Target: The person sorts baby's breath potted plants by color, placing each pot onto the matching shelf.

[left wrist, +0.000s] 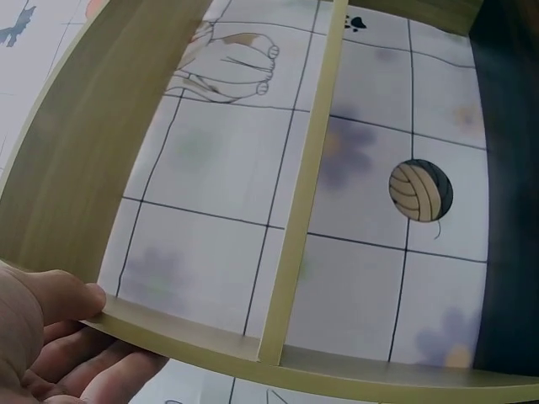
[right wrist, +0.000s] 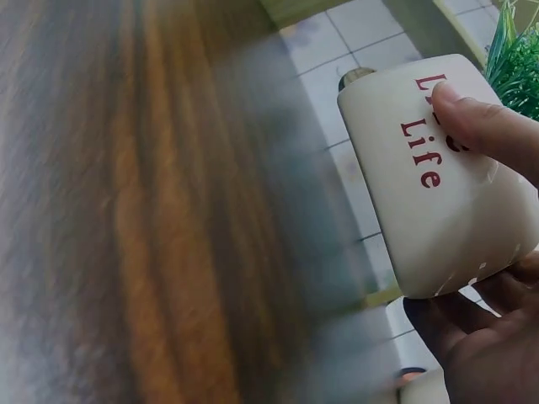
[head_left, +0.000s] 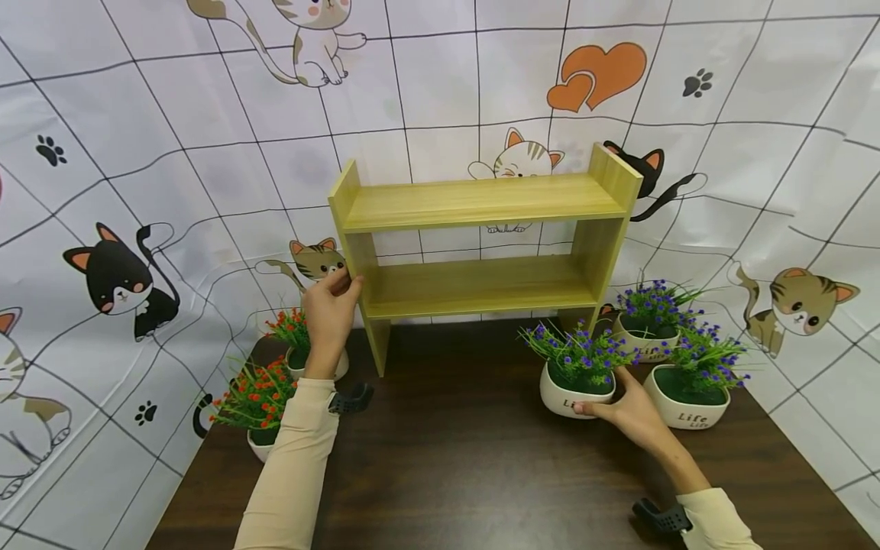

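Note:
A two-tier wooden shelf [head_left: 481,286] stands on the table against the patterned wall. My left hand [head_left: 331,313] grips its left side panel; in the left wrist view the thumb [left wrist: 63,296] lies on the inner side and the fingers [left wrist: 126,366] are outside. With my right hand [head_left: 635,409] I hold a white flowerpot [head_left: 576,391] of purple flowers, the thumb across its "Life" lettering. In the right wrist view this pot [right wrist: 429,219] is tilted by the camera angle, and wall shows between it and the table, so it is lifted.
Two more white pots with purple flowers, one in front [head_left: 690,397] and one behind [head_left: 646,332], stand right of the shelf. On the left are two pots with orange-red flowers, the front one [head_left: 257,393] partly behind my left forearm. The dark wooden table [head_left: 440,458] meets the wall.

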A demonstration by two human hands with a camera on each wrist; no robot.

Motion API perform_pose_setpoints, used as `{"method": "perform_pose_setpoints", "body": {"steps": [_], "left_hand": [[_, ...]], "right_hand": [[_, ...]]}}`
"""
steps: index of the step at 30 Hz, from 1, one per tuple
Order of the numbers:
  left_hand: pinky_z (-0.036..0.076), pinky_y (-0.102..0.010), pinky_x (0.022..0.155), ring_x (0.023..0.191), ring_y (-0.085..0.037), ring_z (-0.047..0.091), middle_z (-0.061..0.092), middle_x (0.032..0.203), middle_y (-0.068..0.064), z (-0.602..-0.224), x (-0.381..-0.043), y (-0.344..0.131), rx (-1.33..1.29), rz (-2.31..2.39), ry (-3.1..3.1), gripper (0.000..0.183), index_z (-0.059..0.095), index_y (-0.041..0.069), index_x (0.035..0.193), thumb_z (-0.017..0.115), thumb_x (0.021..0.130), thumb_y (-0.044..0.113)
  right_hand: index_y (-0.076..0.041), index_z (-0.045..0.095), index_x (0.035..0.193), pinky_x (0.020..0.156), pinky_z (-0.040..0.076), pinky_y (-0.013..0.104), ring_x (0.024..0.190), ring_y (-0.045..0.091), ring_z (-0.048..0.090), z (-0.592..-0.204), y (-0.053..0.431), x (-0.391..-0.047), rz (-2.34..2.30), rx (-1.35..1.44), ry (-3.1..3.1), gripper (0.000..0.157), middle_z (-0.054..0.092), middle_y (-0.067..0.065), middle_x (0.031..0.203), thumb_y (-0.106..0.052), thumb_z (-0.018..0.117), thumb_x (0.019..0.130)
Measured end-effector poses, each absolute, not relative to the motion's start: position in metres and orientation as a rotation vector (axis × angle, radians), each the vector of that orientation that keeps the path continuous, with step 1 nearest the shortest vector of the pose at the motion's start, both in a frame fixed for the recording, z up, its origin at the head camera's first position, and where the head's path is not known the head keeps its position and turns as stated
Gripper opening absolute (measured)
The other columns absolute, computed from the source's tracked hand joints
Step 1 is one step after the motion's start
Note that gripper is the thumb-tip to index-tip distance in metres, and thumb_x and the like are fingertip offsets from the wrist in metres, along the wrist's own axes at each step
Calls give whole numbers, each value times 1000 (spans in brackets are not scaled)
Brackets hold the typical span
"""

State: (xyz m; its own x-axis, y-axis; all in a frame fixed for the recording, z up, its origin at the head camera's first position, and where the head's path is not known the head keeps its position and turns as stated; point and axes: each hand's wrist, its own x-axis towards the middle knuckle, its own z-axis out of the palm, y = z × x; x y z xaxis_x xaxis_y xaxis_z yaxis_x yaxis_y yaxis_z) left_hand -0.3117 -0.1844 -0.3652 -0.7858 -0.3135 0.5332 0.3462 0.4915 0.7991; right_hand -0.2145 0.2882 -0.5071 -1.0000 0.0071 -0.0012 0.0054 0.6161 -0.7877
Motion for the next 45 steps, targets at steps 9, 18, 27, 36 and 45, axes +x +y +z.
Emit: {"method": "perform_pose_setpoints", "body": {"steps": [9,18,27,36,45], "left_hand": [[55,-50,109,104,-40,78,78,116,-26,-363,-312,-184,-7,-1318,-2094,32,77,-5,125,78,98,12],[54,-50,109,105,-40,78,78,118,-24,-367,-311,-186,-6,-1378,-2073,31,78,-2,125,77,99,14],[51,-49,114,104,-41,78,78,115,-26,-365,-311,-185,-10,-1372,-2070,31,78,-4,124,78,97,12],[50,-4,70,103,-38,79,79,115,-24,-365,-311,-186,10,-1377,-2062,30,79,-3,122,77,97,13],[46,-1,69,102,-37,79,79,114,-24,-365,-311,-184,7,-1365,-2060,30,79,-3,122,78,97,12]], "right_hand": [[6,33,162,106,51,57,132,47,60,-478,274,-213,1364,49,-2754,107,56,34,150,-41,90,85],[-4,46,152,76,54,24,92,13,65,-448,257,-220,1411,149,-2637,86,70,19,120,-35,91,86],[-6,45,153,78,57,25,106,27,67,-419,232,-233,1456,262,-2572,87,64,19,135,-34,92,86],[-7,44,160,88,54,38,111,29,66,-394,208,-243,1362,306,-2609,98,66,18,140,-41,93,82],[-3,40,163,108,50,56,133,36,61,-381,181,-254,1406,355,-2589,106,63,20,148,-41,94,80]]}}
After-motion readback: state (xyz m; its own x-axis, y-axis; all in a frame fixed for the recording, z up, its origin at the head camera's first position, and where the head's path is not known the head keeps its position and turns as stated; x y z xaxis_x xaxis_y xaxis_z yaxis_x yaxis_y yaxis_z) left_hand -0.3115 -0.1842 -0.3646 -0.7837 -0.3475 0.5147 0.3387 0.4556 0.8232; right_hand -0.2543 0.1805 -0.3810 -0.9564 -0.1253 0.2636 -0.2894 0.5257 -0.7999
